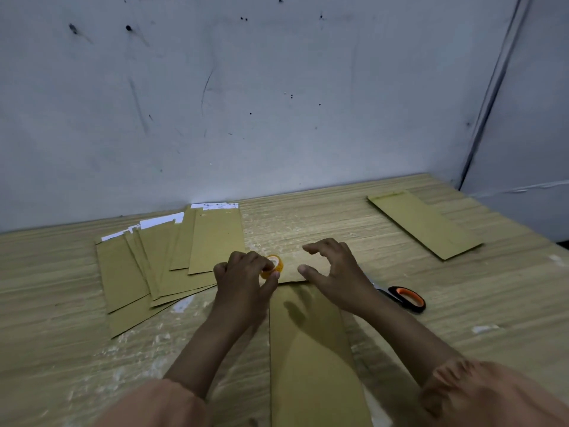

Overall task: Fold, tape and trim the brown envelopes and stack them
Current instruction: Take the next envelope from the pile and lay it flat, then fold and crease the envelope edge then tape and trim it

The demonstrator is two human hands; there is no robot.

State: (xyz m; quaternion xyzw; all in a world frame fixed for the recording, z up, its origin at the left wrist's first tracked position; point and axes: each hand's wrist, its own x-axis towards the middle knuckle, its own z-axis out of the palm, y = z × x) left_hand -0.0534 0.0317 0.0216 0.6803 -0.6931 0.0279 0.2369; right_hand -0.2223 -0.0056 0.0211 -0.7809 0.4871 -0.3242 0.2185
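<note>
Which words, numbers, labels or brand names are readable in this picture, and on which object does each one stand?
No text can be read.
White sheets behind the fanned brown envelopes: small dark print, too blurred to read.
Tape roll in the left hand: no legible label.
Scissors, single envelope at the far right, and envelope in front: no visible writing.

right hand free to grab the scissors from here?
Probably yes. The right hand is open and holds nothing, hovering over the envelope; the scissors lie flat on the table just to its right, handles exposed, with nothing on top. The left hand holds the tape roll.
</note>
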